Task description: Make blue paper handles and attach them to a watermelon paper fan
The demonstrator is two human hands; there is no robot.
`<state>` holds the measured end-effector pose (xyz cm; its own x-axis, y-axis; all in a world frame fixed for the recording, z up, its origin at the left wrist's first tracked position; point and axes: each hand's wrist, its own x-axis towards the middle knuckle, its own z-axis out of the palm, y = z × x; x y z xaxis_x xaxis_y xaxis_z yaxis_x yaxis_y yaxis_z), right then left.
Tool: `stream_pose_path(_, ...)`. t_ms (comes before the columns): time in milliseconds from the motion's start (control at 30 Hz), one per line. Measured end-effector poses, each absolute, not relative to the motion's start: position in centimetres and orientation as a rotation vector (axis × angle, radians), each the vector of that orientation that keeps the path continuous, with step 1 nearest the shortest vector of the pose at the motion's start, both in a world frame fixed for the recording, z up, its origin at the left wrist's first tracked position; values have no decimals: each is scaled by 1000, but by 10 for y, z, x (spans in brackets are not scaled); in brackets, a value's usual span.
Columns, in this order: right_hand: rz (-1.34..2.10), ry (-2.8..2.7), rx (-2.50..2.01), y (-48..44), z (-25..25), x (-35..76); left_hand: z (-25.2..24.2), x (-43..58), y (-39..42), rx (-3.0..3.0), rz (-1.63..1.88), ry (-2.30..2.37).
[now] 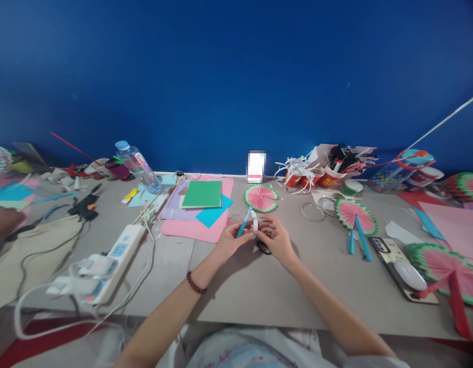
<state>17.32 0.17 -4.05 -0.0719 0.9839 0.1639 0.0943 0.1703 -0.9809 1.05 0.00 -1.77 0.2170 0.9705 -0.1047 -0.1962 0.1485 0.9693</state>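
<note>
Left hand (230, 239): thumb and fingers pressed together on a blue stick (244, 223), held low on the shaft. The stick slants up and away toward a pink-and-green paper fan (261, 198) lying flat on the worktop (240, 291). Whether stick and fan are joined cannot be told.

Right hand (276, 238): fingers curled in, tips pinching a white strip (254, 220) that curls right beside the stick's upper end. A dark ring (264, 248) lies under this hand, partly hidden.

Both hands are near the middle of the worktop, almost touching, just in front of a pink sheet (198, 231).

Step in hand, by my reading: fitting the white strip to the blue stick, with the strip brought up but not yet laid flat.

What the next move calls for: the left grip holding the stick without twisting while the right fingertips guide the strip squarely onto it. This is fine fingertip work with little force.

Around: a finished fan with blue sticks (356, 216) to the right, a phone (389, 251) beyond it, a power strip (121, 249) and a glue gun (83, 207) to the left. Another person's hand (2, 226) is at the far left edge.
</note>
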Motion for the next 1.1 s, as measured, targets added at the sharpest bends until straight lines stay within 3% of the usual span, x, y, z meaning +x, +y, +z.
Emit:
stream_pose_path(433,440,-1681,-1100,-2,-37,173,-30,20,-3,976,1204,993)
stream_pose_path(900,786,-1651,-1118,3,-30,173,-35,21,-5,1060,1185,1035)
stream_pose_path(1100,632,-1679,-1101,-1,-25,171,-28,20,-6,1065,1195,1031)
